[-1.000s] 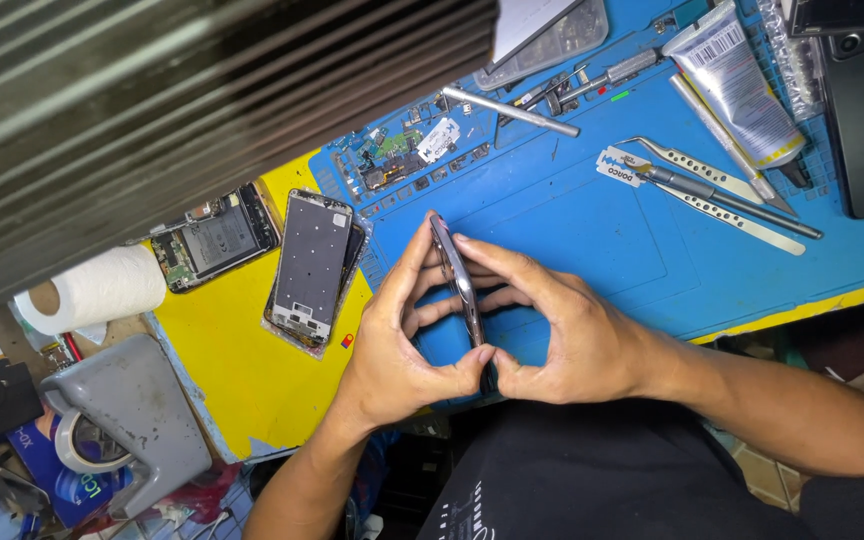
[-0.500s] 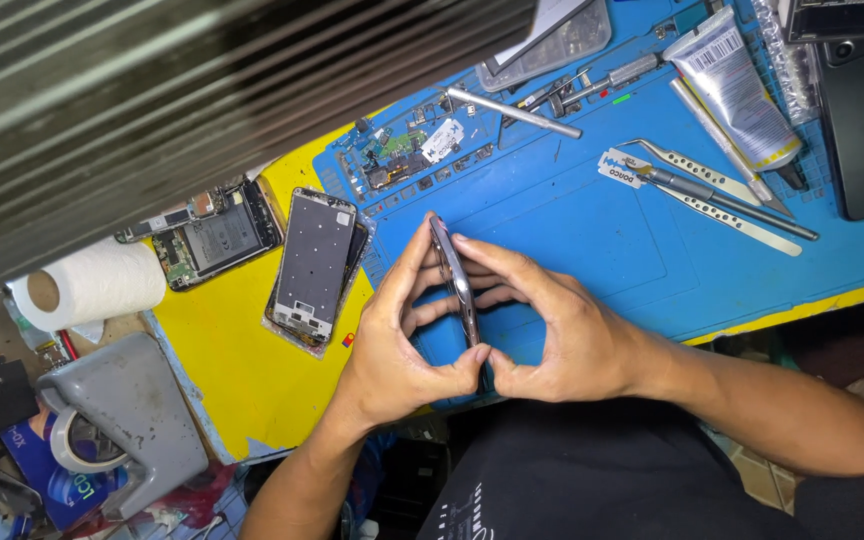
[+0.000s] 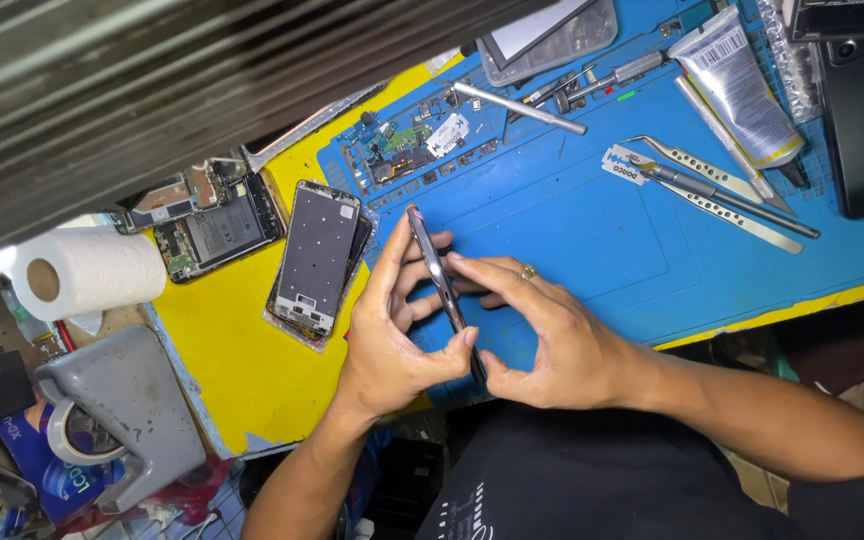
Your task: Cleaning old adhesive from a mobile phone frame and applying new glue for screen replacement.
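Centre frame, over blue mat (image 3: 592, 230): left hand (image 3: 387, 340) and right hand (image 3: 552, 340), both closed on thin phone panel (image 3: 442, 285) held edge-up. Risk, judged: uneven finger pressure could flex or crack it; a slip drops it beside bare frame (image 3: 317, 255) and tweezers (image 3: 712, 190).

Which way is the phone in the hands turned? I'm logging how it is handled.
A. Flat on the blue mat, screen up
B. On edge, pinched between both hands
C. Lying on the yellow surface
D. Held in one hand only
B: the phone shows only its thin edge, with the left hand and right hand pressing it from either side above the blue mat.
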